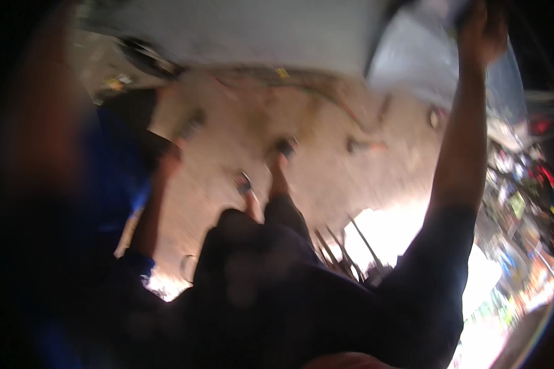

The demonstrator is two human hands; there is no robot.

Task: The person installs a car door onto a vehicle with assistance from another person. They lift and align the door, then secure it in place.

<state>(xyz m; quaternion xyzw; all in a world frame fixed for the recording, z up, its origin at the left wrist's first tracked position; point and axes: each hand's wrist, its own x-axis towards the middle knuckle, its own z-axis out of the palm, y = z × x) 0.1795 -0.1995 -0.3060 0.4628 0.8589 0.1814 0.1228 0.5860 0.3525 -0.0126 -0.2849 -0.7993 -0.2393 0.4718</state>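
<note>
My right arm reaches up along the right side, and my right hand (487,38) is at the top right corner. Its fingers look curled at a dark thing, but blur hides what they hold. Behind that hand hangs or stands a translucent whitish sheet (412,58), and a large pale grey panel (258,31) spans the top. A blurred limb, likely my left arm (49,129), rises at the far left. Its hand is lost beyond the dark rim.
Another person in blue (108,178) is close on the left, one bare forearm (157,190) lowered. A black rounded object (144,58) lies by the panel. A thin hose or cord (335,101) crosses the brown ground (221,129). Mixed clutter (517,234) fills the right; rods (345,252) stand behind me.
</note>
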